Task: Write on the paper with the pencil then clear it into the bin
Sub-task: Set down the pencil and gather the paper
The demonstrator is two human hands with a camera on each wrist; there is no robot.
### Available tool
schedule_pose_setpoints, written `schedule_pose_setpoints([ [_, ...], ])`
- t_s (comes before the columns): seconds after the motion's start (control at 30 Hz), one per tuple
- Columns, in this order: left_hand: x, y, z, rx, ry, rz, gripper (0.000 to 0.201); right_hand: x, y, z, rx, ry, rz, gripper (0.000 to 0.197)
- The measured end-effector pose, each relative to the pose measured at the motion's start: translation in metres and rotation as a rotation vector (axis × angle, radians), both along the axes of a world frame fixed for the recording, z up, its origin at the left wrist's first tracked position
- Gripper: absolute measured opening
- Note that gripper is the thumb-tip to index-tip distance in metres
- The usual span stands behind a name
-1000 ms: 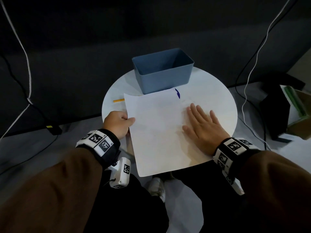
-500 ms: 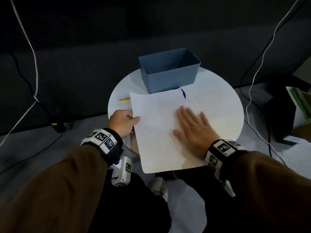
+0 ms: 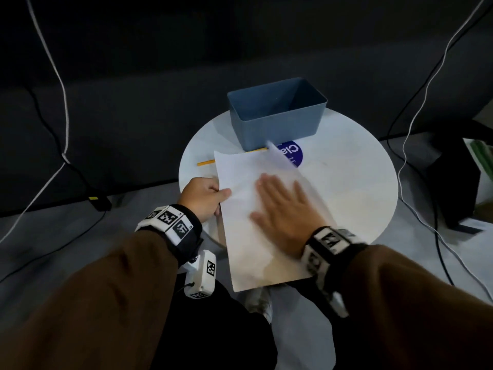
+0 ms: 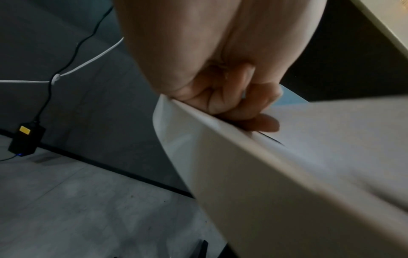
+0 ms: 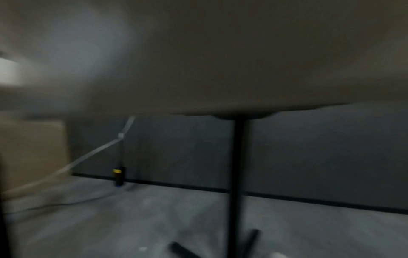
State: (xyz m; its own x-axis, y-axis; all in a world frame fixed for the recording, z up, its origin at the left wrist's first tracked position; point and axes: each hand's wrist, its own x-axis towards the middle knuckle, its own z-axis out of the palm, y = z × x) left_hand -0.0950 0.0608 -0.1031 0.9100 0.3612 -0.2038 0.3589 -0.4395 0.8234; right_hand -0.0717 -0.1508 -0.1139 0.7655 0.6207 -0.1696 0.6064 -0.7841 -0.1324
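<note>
White paper [image 3: 240, 182] lies flat, near edge overhanging, far-right corner lifted. Yellow pencil [image 3: 206, 162] lies partly beneath its far edge. Blue bin [image 3: 277, 126] stands open at the far side.

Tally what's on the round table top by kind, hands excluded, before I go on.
Paper sheet: 1
Yellow pencil, partly under the sheet: 1
Blue bin: 1
Round blue sticker, partly covered by the sheet's lifted corner: 1
Total: 4
</note>
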Motion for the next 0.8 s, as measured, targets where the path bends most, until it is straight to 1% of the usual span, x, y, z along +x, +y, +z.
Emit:
schedule_pose_setpoints([
  [0.03,0.000,0.001,0.000,-0.002,0.001,0.006,0.028,0.011,-0.017,0.001,-0.012,-0.010,-0.064,0.094],
  [0.1,0.000,0.002,-0.002,-0.007,0.000,0.013,0.028,0.027,-0.043,0.007,-0.056,-0.022,-0.177,0.085],
  [0.17,0.001,0.002,-0.001,-0.013,0.002,0.011,0.028,0.033,-0.047,0.014,-0.053,-0.017,-0.205,0.076],
  [0.23,0.002,0.003,-0.001,-0.021,0.004,0.009,0.028,0.031,-0.028,0.018,0.004,-0.004,-0.155,0.072],
  [0.33,0.002,0.002,0.000,-0.016,0.007,-0.001,0.026,0.014,0.013,0.016,0.075,0.063,-0.035,0.072],
  [0.4,0.001,0.001,-0.001,-0.016,-0.002,0.002,0.025,-0.001,0.031,0.008,0.047,0.053,0.042,0.074],
  [0.47,0.002,0.002,-0.001,-0.020,0.003,0.008,0.026,-0.006,0.033,0.002,-0.007,0.014,0.071,0.082],
  [0.53,0.004,0.004,-0.002,-0.036,0.023,0.014,0.027,0.001,0.019,0.000,-0.027,0.018,0.030,0.091],
  [0.57,0.005,0.005,-0.002,-0.047,0.035,0.018,0.028,0.006,0.008,0.001,-0.031,0.024,-0.009,0.091],
  [0.67,0.007,0.006,-0.001,-0.073,0.058,0.039,0.029,0.025,-0.031,0.007,-0.060,0.046,-0.155,0.078],
  [0.73,0.007,0.005,0.000,-0.086,0.065,0.047,0.030,0.031,-0.052,0.012,-0.098,0.056,-0.230,0.076],
  [0.8,0.007,0.004,0.001,-0.083,0.070,0.047,0.031,0.034,-0.062,0.019,-0.128,0.064,-0.265,0.077],
])
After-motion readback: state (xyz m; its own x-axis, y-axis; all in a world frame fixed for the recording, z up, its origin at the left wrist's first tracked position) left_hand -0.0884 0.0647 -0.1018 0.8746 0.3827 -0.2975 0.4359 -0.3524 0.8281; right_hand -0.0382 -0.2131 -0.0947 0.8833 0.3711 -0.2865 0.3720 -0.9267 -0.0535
